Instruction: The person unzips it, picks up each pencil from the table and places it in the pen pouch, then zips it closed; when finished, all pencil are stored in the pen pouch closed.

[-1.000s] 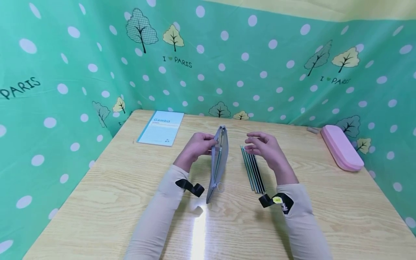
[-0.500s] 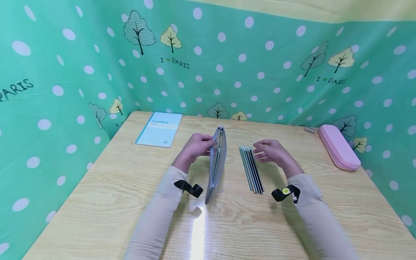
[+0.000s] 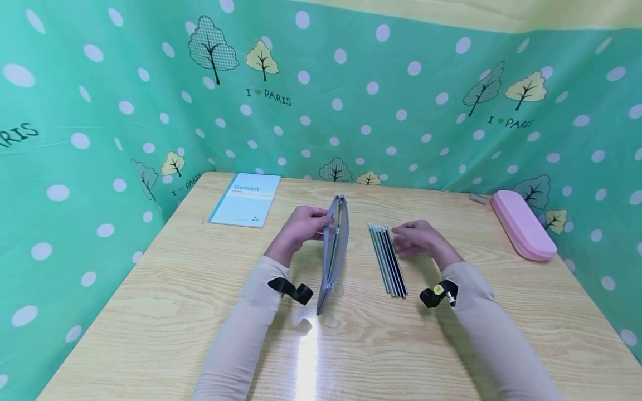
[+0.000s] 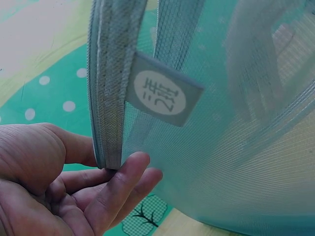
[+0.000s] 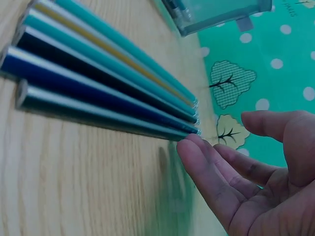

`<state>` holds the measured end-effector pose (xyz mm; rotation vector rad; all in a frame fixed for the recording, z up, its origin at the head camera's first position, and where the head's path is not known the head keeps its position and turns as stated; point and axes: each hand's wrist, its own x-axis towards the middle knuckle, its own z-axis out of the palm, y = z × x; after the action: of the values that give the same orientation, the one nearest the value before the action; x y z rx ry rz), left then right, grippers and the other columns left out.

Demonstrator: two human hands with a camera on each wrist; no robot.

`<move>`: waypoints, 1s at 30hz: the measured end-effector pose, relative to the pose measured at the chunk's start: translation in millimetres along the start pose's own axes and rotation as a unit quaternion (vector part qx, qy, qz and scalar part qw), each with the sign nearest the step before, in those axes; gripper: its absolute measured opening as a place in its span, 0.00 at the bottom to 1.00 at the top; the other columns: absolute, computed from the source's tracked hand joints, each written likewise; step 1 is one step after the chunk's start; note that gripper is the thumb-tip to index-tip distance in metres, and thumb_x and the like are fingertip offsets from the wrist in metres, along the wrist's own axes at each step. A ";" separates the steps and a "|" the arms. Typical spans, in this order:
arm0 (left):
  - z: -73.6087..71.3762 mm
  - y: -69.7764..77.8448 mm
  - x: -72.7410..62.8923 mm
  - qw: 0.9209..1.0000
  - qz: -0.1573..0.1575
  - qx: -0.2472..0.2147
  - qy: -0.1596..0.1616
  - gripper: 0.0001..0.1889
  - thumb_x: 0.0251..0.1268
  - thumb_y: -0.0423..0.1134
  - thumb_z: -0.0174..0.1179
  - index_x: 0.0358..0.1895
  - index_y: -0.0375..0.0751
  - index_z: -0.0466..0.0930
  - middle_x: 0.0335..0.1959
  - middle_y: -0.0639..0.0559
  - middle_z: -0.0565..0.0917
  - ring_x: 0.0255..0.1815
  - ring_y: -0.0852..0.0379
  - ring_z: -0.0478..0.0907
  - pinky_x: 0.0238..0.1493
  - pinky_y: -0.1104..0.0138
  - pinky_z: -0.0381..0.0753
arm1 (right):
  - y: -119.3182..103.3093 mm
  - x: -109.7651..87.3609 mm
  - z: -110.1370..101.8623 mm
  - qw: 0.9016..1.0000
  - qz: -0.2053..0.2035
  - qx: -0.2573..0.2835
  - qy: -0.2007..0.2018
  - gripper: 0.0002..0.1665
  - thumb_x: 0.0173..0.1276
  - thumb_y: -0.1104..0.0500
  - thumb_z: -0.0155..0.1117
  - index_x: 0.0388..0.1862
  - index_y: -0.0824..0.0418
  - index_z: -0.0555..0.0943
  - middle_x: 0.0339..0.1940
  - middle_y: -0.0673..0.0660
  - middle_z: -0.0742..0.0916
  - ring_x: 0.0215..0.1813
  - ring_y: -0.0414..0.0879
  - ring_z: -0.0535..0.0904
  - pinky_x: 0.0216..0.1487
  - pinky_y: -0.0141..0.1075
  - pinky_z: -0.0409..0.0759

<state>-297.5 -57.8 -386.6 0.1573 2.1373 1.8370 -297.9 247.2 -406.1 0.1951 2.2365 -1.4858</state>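
Observation:
My left hand [image 3: 303,229] pinches the edge of a grey-blue mesh zip pouch [image 3: 342,250], held upright with its zipped side open. Inside, a pencil [image 3: 334,249] shows. The left wrist view shows the zip edge [image 4: 109,83] between thumb and fingers, beside a grey fabric label [image 4: 160,92]. Several pencils [image 3: 388,262] lie side by side on the table, green, yellow, black and dark blue in the right wrist view. My right hand [image 3: 417,238] is at their far right end, fingers loosely extended. One fingertip [image 5: 189,150] is at the outermost pencil's end; whether it touches is unclear.
A blue-and-white notebook [image 3: 246,199] marked "Gambit" lies at the back left of the wooden table [image 3: 165,312]. At the back right are a pink pencil case [image 3: 523,225] and a small grey object [image 3: 478,199]. A green printed curtain [image 3: 351,111] hangs behind.
My right hand has moved right and down from above the pencils' far end to beside it, and its fingers have drawn a little closer together. My left hand keeps holding the pouch.

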 end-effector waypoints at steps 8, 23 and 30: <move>-0.2 -1.2 1.2 1.000 0.001 0.000 0.000 0.18 0.77 0.32 0.56 0.64 0.27 0.78 0.57 0.32 0.84 0.49 0.43 0.88 0.51 0.60 0.91 | 4.2 6.4 0.5 1.000 0.010 -0.024 0.011 0.36 0.82 0.55 0.54 0.75 0.81 0.59 0.60 0.74 0.81 0.39 0.43 0.86 0.47 0.39 0.91; 0.7 -1.5 -0.1 1.000 0.004 0.002 -0.008 0.18 0.77 0.31 0.56 0.64 0.26 0.78 0.58 0.31 0.84 0.48 0.44 0.89 0.50 0.61 0.91 | 13.5 16.8 16.1 0.989 -0.002 -0.105 0.107 0.22 0.71 0.68 0.65 0.60 0.76 0.76 0.32 0.60 0.86 0.28 0.42 0.83 0.32 0.34 0.91; 0.5 -0.8 -0.9 1.000 0.000 0.002 -0.007 0.18 0.77 0.32 0.56 0.64 0.26 0.78 0.58 0.32 0.84 0.49 0.44 0.88 0.50 0.61 0.91 | 14.7 19.9 20.9 0.971 -0.043 -0.189 0.142 0.21 0.62 0.69 0.70 0.53 0.77 0.80 0.33 0.68 0.88 0.22 0.41 0.84 0.27 0.34 0.90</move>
<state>-296.4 -57.7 -387.3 0.1694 2.1316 1.8275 -304.5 232.0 -433.9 0.2025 2.7396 -1.0963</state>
